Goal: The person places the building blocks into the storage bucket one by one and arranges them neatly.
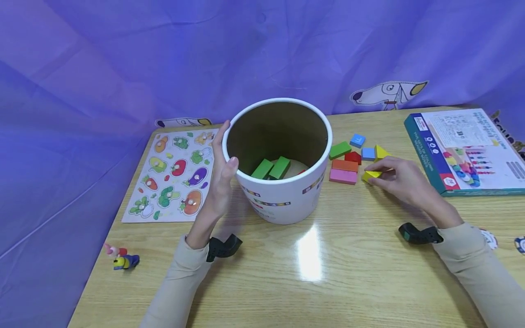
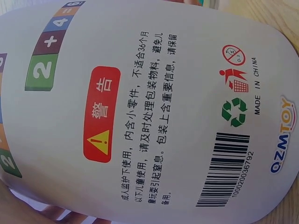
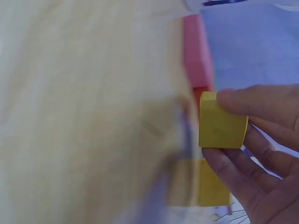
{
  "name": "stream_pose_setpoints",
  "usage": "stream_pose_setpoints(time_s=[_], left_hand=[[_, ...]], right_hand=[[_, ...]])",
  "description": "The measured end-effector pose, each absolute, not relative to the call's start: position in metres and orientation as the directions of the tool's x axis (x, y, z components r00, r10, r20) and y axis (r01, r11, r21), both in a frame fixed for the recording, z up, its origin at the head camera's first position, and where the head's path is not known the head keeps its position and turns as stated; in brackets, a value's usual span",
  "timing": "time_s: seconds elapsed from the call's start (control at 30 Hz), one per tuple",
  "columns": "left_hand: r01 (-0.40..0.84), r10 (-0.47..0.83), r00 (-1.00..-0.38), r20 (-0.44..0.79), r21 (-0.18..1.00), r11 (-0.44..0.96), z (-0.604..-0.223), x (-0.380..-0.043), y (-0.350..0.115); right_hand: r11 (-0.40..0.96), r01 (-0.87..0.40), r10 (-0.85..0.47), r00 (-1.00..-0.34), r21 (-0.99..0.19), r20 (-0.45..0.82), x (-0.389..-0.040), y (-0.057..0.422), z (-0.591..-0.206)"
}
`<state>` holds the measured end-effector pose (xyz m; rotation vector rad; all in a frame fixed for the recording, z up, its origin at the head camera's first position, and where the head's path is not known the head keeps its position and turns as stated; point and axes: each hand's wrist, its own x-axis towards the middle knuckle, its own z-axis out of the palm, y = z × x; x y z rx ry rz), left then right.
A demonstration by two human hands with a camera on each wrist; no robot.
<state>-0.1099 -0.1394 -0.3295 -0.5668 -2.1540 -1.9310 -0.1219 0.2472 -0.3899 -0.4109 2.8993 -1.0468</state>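
My left hand [image 1: 221,182] lies along the left side of a white round bucket [image 1: 283,200], its fingers fairly straight against the wall. Two green blocks [image 1: 280,168] and a sliver of red lie inside it; the near wall hides part of the bottom. In the left wrist view the bucket's printed side [image 2: 187,116] fills most of the picture. My right hand [image 1: 404,182] pinches a yellow block [image 3: 222,123] between thumb and fingers, just right of a pink block [image 1: 343,176]. Another yellow block [image 1: 380,152] stands behind that hand.
Beside the bucket lie orange [image 1: 344,165], red [image 1: 353,157], green [image 1: 340,150] and blue blocks [image 1: 357,140]. A flat toy box [image 1: 471,150] is at right. A vegetable puzzle board [image 1: 172,177] lies at left, with small figurines [image 1: 125,261] nearer. A purple curtain [image 1: 246,54] hangs behind.
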Motion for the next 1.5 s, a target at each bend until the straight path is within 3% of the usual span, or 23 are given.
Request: stream_pose_setpoints(time_s=[0.2,0.37,0.53,0.7,0.83,1.03,1.5], left_hand=[[0.415,0.161,-0.902,0.400,0.907,0.076,-0.329,-0.112,-0.138],[0.423,0.157,-0.900,0.407,0.901,0.091,-0.327,-0.113,-0.136],[0.431,0.156,-0.896,0.415,0.899,0.084,-0.326,-0.113,-0.136],[0.426,0.152,-0.898,0.413,0.902,0.067,-0.328,-0.114,-0.136],[0.416,0.156,-0.902,0.403,0.908,0.058,-0.329,-0.115,-0.136],[0.399,0.165,-0.909,0.382,0.913,0.082,-0.330,-0.112,-0.136],[0.427,0.166,-0.895,0.414,0.903,0.053,-0.331,-0.110,-0.140]], right_hand=[[0.706,-0.261,-0.211,-0.965,-0.659,0.156,-0.126,0.248,-0.362],[0.654,-0.368,-0.211,-0.928,-0.661,0.307,-0.126,0.243,-0.322],[0.527,-0.567,-0.245,-0.815,-0.634,0.525,-0.129,0.226,-0.275],[0.252,-0.719,-0.269,-0.695,-0.647,0.667,-0.139,0.189,-0.237],[0.182,-0.749,-0.334,-0.657,-0.638,0.676,-0.144,0.156,-0.226],[0.208,-0.737,-0.418,-0.662,-0.643,0.622,-0.147,0.120,-0.233],[0.169,-0.768,-0.468,-0.614,-0.618,0.636,-0.151,0.109,-0.241]])
